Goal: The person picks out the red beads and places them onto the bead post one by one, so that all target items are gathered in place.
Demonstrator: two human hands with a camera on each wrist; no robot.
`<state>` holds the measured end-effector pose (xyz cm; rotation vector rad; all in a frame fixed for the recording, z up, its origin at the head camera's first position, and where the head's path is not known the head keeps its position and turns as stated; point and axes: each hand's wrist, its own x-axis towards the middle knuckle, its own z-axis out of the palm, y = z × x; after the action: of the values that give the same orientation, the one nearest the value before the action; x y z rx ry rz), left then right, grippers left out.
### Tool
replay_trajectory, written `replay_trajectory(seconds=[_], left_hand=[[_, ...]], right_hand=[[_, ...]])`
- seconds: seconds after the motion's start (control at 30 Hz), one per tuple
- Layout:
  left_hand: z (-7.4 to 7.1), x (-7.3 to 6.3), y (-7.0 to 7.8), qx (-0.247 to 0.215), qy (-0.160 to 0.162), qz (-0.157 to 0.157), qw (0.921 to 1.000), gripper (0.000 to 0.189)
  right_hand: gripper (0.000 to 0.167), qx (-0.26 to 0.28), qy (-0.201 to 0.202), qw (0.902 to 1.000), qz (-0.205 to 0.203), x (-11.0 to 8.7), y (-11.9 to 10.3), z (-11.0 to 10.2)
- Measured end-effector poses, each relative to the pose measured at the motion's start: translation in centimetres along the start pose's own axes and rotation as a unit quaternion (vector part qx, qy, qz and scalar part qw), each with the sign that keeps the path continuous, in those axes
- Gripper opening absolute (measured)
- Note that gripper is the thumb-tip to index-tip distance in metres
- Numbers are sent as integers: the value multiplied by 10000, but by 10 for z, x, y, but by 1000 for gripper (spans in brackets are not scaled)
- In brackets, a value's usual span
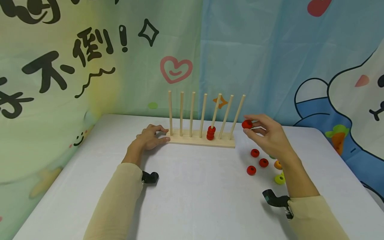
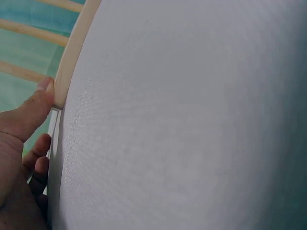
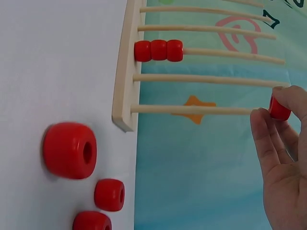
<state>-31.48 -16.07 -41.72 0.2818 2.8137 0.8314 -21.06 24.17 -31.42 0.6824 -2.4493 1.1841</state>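
Observation:
A wooden peg rack (image 1: 198,142) with several upright pegs stands on the table. Three red beads (image 1: 211,133) are stacked on its third peg from the right; the right wrist view shows this red stack (image 3: 159,50) too. My left hand (image 1: 151,137) holds the left end of the base, its thumb (image 2: 41,98) against the front edge. Between thumb and fingertips, my right hand (image 1: 267,133) pinches a red bead (image 1: 247,124) in the air, just right of the rack. In the right wrist view, that held bead (image 3: 279,108) is near the tip of the end peg.
Loose red beads (image 1: 263,162) lie on the white table (image 1: 192,193) below my right hand. Beside them are an orange bead (image 1: 278,164), yellow-green beads (image 1: 280,179) and a partly hidden green bead (image 1: 272,156). A printed cloth (image 1: 240,60) hangs behind the table.

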Motion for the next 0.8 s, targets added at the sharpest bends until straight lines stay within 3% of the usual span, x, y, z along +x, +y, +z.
replay_trajectory(seconds=[0.53,0.8], left_hand=[[-1,-1,0,-24,-3,-54,10000,48],[0,0,-1,16,-22,-47,10000,50]], right_hand=[[34,58,128,9998,-117,11,-7,8],[35,464,298,9975,-437,21,-2,12]])
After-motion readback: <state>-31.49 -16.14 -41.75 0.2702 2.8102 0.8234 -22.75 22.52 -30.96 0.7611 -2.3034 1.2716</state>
